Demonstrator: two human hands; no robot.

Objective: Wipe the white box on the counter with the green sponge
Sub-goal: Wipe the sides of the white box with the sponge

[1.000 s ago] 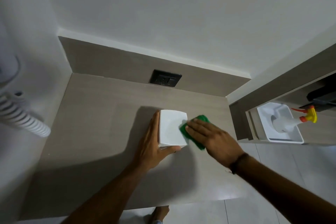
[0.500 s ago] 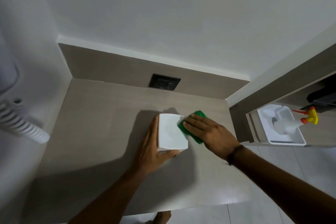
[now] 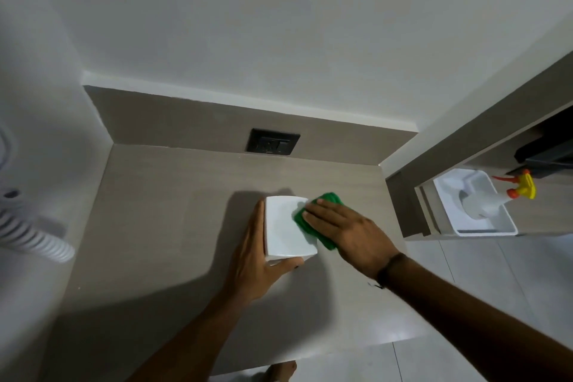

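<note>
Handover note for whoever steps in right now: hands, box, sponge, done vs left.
Left hand: flat against the left side of the white box, thumb along its near edge, bracing it on the counter.
Right hand: palm down, pressing the green sponge onto the box's right top edge and right side.
Done: wiping is under way at the right edge.
Left: how much of the box is already clean cannot be told; cover the rest of the top and the sides.
</note>
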